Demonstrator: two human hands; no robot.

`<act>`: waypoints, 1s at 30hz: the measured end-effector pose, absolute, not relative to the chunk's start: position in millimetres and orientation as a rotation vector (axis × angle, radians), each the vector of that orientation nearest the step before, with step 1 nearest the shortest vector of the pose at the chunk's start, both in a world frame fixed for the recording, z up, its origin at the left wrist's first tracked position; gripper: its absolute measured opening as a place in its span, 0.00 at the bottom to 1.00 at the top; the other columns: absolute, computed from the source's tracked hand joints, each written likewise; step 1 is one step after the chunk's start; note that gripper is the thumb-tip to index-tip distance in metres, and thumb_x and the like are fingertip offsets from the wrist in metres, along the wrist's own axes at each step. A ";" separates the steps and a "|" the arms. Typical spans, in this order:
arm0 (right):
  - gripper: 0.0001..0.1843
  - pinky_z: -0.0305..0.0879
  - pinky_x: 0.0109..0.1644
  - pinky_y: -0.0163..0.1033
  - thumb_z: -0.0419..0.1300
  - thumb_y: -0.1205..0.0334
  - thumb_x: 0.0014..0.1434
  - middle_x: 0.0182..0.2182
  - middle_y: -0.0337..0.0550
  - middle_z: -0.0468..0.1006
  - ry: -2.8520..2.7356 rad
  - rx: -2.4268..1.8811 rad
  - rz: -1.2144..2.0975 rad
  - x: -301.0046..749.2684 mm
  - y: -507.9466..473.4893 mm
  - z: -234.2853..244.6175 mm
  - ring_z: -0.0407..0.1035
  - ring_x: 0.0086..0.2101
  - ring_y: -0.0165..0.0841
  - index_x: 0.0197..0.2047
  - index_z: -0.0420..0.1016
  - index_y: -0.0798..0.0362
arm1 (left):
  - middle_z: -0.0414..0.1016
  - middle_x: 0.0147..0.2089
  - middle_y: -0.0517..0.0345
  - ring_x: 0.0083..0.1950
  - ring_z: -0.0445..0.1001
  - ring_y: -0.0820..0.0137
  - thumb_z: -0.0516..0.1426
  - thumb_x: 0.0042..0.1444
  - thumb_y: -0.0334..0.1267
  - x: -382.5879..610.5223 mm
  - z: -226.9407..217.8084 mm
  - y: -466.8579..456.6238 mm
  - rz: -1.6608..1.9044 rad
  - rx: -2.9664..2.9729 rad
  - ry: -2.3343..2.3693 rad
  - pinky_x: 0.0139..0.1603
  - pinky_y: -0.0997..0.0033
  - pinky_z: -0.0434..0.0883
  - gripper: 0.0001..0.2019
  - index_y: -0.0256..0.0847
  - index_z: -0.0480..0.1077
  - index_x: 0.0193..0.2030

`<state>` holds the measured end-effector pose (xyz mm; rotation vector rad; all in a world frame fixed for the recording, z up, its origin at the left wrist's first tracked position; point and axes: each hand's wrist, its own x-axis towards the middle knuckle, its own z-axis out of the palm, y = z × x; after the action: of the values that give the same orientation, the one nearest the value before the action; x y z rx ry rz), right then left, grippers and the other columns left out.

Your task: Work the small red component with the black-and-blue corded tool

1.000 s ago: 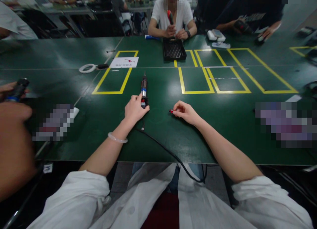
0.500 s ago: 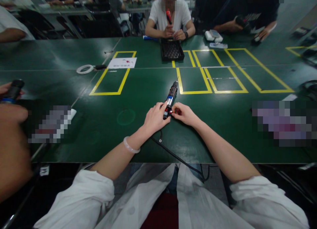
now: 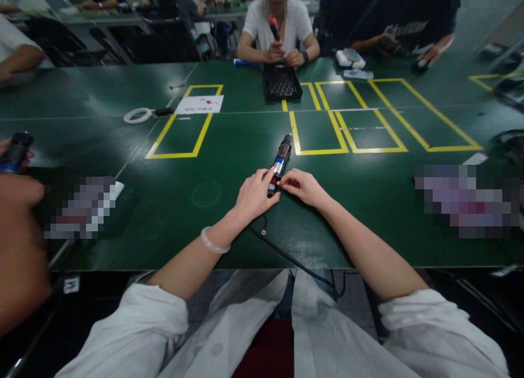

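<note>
An electric screwdriver with its inside laid bare lies on the green table, its thin bit pointing away from me. A blue band, a silver section and red wires show along its body. My left hand lies over the near end from the left, thumb and fingers closed round it. On the other side, my right hand pinches at a small red piece, apparently a wire, beside the near end. My fingertips partly hide that piece. A black cable runs from under my left wrist over the table edge, with a ring terminal beside it.
Yellow tape frames mark the table. A printed sheet, a white cable coil and a black tray lie farther off. Opposite sits a person with a red-topped tool. Another person's hand is at left.
The view has shifted slightly. My right fingertips have moved a little at the screwdriver's near end, where more red now shows between them. My left hand keeps its hold.
</note>
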<state>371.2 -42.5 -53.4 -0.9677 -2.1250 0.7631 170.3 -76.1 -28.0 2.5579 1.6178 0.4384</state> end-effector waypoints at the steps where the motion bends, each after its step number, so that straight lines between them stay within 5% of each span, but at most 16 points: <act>1: 0.03 0.64 0.39 0.38 0.60 0.67 0.60 0.33 0.41 0.71 -2.117 -0.976 0.756 370.2 -42.9 -54.1 0.67 0.32 0.32 0.38 0.76 0.52 | 0.66 0.61 0.42 0.57 0.70 0.52 0.57 0.59 0.44 170.2 -28.4 -76.1 0.436 2.568 1.622 0.55 0.55 0.68 0.33 0.38 0.58 0.70; 23: 0.10 0.64 0.35 0.34 0.59 0.65 0.60 0.37 0.42 0.79 -2.063 -0.909 0.895 362.9 -51.5 -49.7 0.68 0.30 0.29 0.45 0.74 0.55 | 0.68 0.56 0.42 0.55 0.67 0.53 0.52 0.66 0.51 161.1 -22.7 -68.7 0.298 2.655 1.793 0.56 0.57 0.63 0.31 0.41 0.57 0.72; 30: 0.08 0.61 0.34 0.34 0.59 0.63 0.61 0.31 0.39 0.77 -2.019 -0.988 0.922 370.0 -46.6 -53.6 0.66 0.28 0.28 0.43 0.75 0.55 | 0.65 0.60 0.40 0.56 0.67 0.50 0.49 0.66 0.53 108.9 -21.2 -40.1 0.225 2.496 2.025 0.55 0.54 0.63 0.32 0.42 0.55 0.73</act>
<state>370.0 -46.6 -53.6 -0.9878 -2.0191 0.9222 108.9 -40.1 -21.2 2.4956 2.0245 0.2245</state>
